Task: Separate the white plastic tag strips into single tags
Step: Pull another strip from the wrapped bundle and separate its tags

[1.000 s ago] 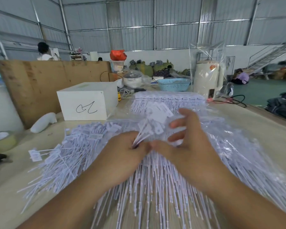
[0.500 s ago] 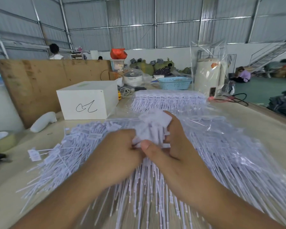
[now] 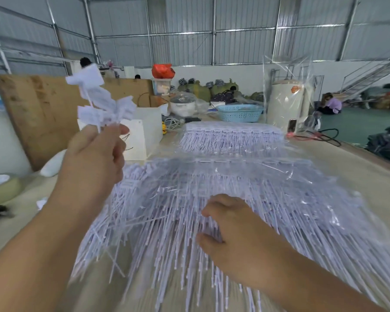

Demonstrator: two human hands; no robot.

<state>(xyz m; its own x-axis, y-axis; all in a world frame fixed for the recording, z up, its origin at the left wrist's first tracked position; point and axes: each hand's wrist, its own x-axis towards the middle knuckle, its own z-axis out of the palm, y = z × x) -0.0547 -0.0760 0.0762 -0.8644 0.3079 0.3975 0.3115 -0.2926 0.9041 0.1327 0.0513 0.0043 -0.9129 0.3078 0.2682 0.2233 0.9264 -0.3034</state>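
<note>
Above the tag pile [image 3: 212,199], the left hand [image 3: 92,158] pinches a small tag bunch [image 3: 104,102]; the right hand [image 3: 232,235] rests on the pile, fingers curled, apparently gripping strips.

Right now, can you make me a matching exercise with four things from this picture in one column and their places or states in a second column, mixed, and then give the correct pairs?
Things:
1. left hand
2. right hand
3. blue basket
4. orange bag

Places or states:
A. at the far end of the table, beside the wrapped white cylinder
B. raised, pinching a bunch of white tags
C. on top of a container at the back
D. low, resting on the pile of tag strips

Pairs: 1-B, 2-D, 3-A, 4-C
</note>
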